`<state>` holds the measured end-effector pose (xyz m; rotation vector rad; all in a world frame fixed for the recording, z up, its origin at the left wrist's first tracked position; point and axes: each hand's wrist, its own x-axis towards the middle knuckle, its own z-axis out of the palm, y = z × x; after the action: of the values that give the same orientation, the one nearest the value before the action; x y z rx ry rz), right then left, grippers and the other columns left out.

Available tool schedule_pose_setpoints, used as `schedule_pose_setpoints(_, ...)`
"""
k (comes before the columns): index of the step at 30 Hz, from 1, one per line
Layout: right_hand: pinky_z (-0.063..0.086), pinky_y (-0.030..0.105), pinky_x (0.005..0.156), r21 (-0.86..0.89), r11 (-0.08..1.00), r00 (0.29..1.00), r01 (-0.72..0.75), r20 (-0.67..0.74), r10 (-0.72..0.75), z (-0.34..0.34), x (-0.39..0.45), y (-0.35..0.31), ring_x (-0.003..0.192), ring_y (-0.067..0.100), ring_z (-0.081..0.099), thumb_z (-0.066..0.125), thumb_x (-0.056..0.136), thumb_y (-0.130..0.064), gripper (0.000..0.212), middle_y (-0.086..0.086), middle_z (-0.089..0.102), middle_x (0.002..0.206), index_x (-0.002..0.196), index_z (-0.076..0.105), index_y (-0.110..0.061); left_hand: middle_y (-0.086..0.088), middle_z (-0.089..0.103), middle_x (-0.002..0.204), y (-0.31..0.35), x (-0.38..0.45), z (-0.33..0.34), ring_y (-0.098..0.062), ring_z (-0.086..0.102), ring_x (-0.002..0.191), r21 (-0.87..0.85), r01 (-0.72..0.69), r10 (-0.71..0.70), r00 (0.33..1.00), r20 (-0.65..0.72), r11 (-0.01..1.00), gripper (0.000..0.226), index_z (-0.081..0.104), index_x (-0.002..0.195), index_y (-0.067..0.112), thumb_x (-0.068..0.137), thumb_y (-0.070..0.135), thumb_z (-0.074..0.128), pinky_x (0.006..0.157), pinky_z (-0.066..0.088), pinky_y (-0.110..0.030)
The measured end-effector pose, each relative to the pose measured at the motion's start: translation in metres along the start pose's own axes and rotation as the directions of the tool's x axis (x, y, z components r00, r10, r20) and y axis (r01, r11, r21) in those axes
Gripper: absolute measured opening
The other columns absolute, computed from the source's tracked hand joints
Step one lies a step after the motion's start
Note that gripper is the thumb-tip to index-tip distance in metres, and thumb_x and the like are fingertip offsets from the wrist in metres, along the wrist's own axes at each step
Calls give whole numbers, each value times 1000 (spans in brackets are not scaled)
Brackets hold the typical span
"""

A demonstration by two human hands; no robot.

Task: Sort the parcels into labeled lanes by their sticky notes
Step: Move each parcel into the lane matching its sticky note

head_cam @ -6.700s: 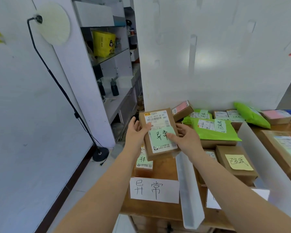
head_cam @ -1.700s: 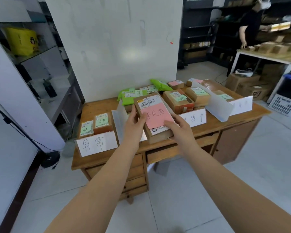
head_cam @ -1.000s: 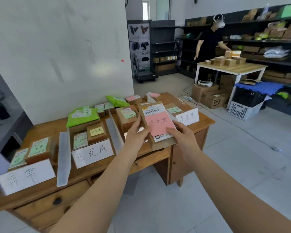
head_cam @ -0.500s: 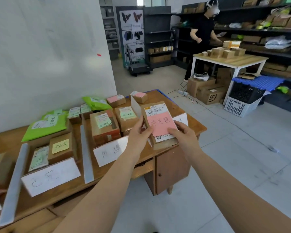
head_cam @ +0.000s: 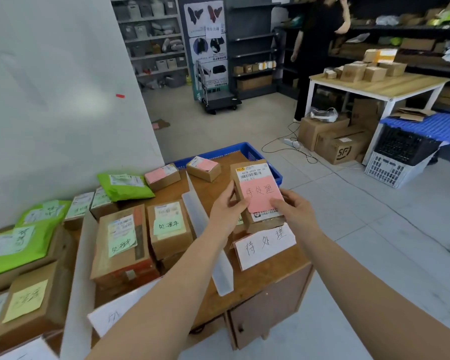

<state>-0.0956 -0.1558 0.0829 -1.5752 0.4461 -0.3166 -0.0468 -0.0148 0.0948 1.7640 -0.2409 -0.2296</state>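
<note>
I hold a brown cardboard parcel [head_cam: 255, 172] with a pink sticky note over the rightmost lane of the wooden table [head_cam: 268, 271]. My left hand [head_cam: 225, 209] grips its left edge and my right hand [head_cam: 294, 211] grips its right edge. Just below it stands a white lane label card [head_cam: 265, 245] with the same handwriting as the note. Two small boxes with pink notes [head_cam: 163, 175] [head_cam: 203, 167] lie at the back of this lane. A white divider [head_cam: 205, 235] separates it from the lane to the left.
The left lanes hold brown boxes with green notes [head_cam: 169, 227] [head_cam: 122, 240], green mailer bags [head_cam: 125, 185] and a box with a yellow note [head_cam: 29, 300]. A blue crate [head_cam: 252, 152] sits behind the table. A person [head_cam: 315, 53] stands by another table at the back right.
My view has swung right along the table. The pink-note parcel has travelled with both hands from the middle lanes to above the rightmost lane and its label card.
</note>
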Motion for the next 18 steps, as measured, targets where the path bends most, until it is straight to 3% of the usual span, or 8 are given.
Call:
schedule_pose_setpoints(3, 59, 28, 67, 3, 999, 998, -43, 40, 42, -10, 51, 7, 84, 14, 69, 64, 85, -24, 25, -8, 67, 96, 103, 56, -38, 8, 54, 132, -2, 37, 21, -16, 54, 117, -10, 38, -38, 998, -44, 999, 53, 37, 135, 40, 89, 25, 58, 95, 51, -40)
schedule_pose_setpoints(9, 55, 38, 85, -80, 996, 985, -48, 161, 61, -30, 145, 27, 95, 17, 64, 62, 86, -20, 26, 1, 67, 104, 112, 61, -22, 6, 53, 134, -11, 100, 65, -17, 52, 121, -81, 143, -154, 976, -155, 986, 54, 39, 136, 36, 89, 18, 58, 97, 49, -43)
schedule_pose_setpoints(18, 51, 39, 89, -283, 955, 944, -86, 283, 169, -40, 226, 65, 102, 20, 61, 62, 85, -20, 31, 5, 64, 113, 115, 59, -13, 3, 55, 130, -44, 156, 105, -16, 51, 117, -42, 292, -293, 922, -253, 956, 52, 43, 135, 28, 89, 8, 57, 96, 49, -36)
